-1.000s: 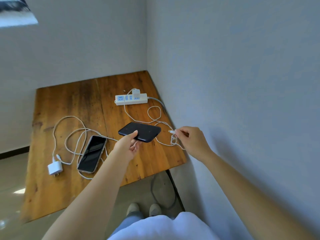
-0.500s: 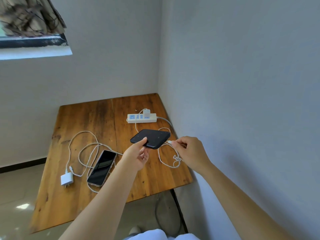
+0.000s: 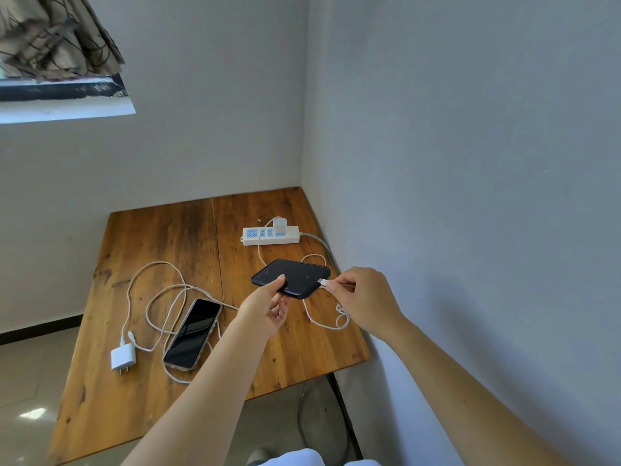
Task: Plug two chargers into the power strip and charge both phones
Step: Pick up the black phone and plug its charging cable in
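Left hand (image 3: 265, 307) gripping dark phone (image 3: 291, 278) lifted nearer than the power strip (image 3: 271, 235), right hand (image 3: 364, 299) pinching cable plug (image 3: 322, 281) at phone's edge, one charger (image 3: 279, 225) plugged into strip, second phone (image 3: 194, 333) and loose charger (image 3: 123, 358) left of strip, no readable writing

power strip (image 3: 271, 235) at table (image 3: 161, 237) rear, loose charger (image 3: 123, 357) left of phone (image 3: 193, 333)

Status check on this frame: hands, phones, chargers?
Left hand holds dark phone above table; right hand pinches cable plug at its edge, not seated. One charger in power strip. Second charger, second phone untouched.
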Demonstrator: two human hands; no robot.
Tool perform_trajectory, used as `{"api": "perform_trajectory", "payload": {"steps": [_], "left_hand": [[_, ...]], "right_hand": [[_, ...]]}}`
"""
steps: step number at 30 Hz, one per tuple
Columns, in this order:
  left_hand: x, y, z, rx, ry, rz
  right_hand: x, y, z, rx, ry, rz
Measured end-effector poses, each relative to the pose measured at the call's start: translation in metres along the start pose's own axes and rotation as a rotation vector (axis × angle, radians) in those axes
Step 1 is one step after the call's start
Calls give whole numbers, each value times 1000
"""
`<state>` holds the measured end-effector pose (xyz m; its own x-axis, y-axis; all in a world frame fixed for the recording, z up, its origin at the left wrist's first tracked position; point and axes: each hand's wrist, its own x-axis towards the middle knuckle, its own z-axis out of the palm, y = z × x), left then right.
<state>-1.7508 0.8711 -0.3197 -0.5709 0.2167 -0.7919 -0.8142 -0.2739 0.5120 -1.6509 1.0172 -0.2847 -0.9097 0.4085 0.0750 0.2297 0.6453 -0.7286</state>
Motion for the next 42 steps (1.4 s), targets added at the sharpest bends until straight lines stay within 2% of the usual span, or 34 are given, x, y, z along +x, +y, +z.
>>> {"api": "perform_trajectory", "payload": {"steps": [26, 32, 37, 42], "left_hand": [[1, -1, 7, 85, 14, 48], [0, -1, 7, 65, -2, 42], [2, -2, 7, 78, -7, 43], [2, 0, 8, 72, -19, 29]], "right_hand": [[-1, 9, -3, -96, -55, 23], [0, 8, -5, -22, -69, 30], [0, 10, -5, -60, -102, -3], [1, 11, -4, -108, -58, -55]]}}
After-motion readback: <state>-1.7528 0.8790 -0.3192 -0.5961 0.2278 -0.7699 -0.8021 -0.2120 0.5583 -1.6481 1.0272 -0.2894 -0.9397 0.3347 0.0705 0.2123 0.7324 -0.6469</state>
